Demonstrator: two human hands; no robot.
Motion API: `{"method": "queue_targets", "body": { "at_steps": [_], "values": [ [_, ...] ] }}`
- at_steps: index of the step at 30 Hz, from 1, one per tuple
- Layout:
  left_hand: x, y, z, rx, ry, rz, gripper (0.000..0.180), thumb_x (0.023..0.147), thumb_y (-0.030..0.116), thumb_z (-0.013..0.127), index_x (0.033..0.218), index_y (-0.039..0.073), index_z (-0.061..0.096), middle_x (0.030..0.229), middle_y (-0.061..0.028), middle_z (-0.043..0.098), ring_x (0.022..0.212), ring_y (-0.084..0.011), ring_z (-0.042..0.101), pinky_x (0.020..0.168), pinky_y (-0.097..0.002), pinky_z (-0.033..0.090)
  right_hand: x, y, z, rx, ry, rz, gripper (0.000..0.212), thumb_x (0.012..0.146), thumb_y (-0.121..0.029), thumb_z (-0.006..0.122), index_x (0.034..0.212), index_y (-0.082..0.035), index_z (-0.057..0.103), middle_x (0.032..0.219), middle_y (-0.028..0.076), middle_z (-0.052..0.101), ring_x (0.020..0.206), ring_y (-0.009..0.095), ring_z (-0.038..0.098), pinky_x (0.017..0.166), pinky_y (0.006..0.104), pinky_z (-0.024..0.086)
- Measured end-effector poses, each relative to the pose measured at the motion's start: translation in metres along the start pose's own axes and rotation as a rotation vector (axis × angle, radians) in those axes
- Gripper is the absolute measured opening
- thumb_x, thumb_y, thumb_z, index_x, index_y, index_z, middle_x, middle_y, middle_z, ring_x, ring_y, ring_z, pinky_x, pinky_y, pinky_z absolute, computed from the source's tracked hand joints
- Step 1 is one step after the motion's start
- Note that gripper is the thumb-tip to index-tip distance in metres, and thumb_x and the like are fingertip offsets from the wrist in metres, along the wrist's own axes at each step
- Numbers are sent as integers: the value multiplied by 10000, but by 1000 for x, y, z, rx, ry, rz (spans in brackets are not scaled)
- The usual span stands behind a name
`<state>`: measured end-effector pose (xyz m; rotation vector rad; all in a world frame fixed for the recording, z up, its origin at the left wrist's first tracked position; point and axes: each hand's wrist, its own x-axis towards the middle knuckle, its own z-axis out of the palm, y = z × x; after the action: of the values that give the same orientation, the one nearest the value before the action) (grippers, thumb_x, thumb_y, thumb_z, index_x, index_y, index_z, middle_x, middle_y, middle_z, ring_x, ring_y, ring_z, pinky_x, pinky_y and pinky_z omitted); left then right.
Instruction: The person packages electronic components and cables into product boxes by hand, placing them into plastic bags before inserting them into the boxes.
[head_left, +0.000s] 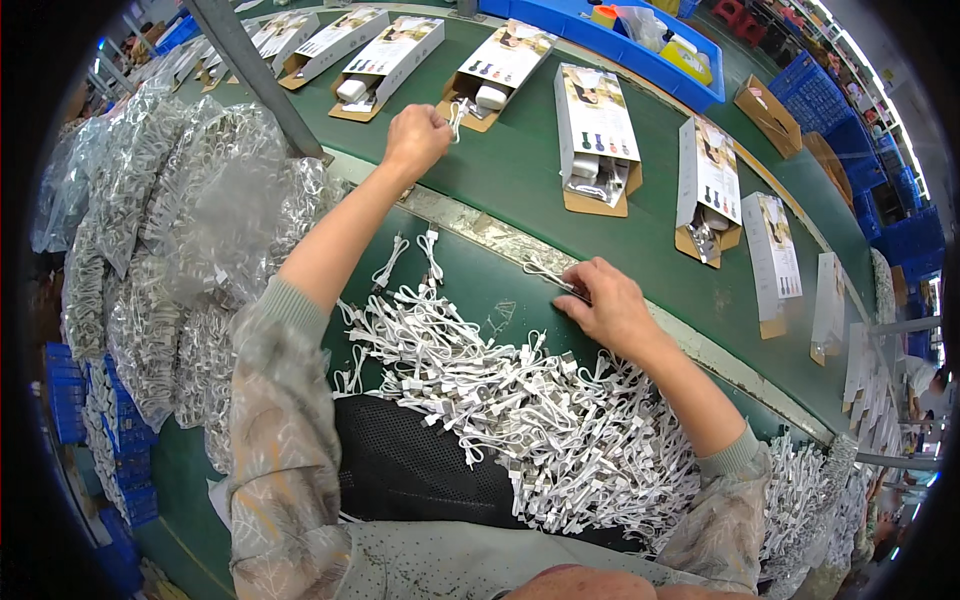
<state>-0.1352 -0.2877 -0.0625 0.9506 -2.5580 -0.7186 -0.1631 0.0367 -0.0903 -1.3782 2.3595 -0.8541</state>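
Reaching over the green belt, my left hand [416, 142] pinches a short white charging cable [457, 120]. That cable hangs at the open end of a white printed box [508, 55], where a white device [491, 95] shows inside. Lower and to the right, my right hand [612, 308] is closed on another white cable [545, 271], whose loop sticks out past the fingertips near the belt's edge. Beneath both arms spreads a large heap of white cables [560, 430] with metal plugs. Two single cables [428, 252] lie apart from it, at its upper left.
More open boxes [598, 115] stand in a row along the belt [480, 165]. Clear bags stuffed with cables [190, 230] crowd the left, beside a metal post [255, 75]. A blue bin [690, 50] holding bottles sits beyond the belt. A black mesh thing [420, 460] lies before me.
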Motion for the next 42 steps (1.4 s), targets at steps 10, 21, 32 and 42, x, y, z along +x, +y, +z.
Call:
{"method": "queue_targets", "body": {
  "at_steps": [10, 21, 32, 42],
  "values": [
    [20, 19, 54, -179, -61, 222, 405, 748, 114, 581, 1143, 21, 579, 936, -225, 636, 917, -331, 613, 809, -375, 475, 4, 2, 1, 222, 81, 176, 159, 801, -146, 639, 873, -5, 639, 796, 115, 642, 680, 201, 602, 639, 315, 480],
    [-111, 40, -59, 106, -484, 495, 159, 772, 118, 618, 881, 5, 645, 789, -173, 643, 767, -344, 619, 719, -406, 491, 65, -46, 0, 717, -137, 169, 245, 854, -176, 613, 999, 20, 598, 800, 38, 623, 707, 108, 577, 671, 248, 485],
    [-73, -16, -82, -124, -36, -1, 259, 780, 230, 622, 821, -24, 652, 595, -47, 581, 551, -87, 482, 534, -274, 408, 102, -80, 82, -51, 31, -739, 348, 781, -43, 513, 1122, -44, 582, 1209, 147, 539, 1160, 335, 464, 981, 381, 403],
    [-32, 14, 70, -485, 2, -143, 207, 795, 153, 568, 798, -34, 656, 644, -131, 631, 639, -262, 634, 626, -349, 490, 46, -46, 49, 74, 29, -430, 121, 771, -124, 593, 854, -38, 614, 839, 119, 588, 847, 292, 570, 737, 386, 476]
  ]
}}
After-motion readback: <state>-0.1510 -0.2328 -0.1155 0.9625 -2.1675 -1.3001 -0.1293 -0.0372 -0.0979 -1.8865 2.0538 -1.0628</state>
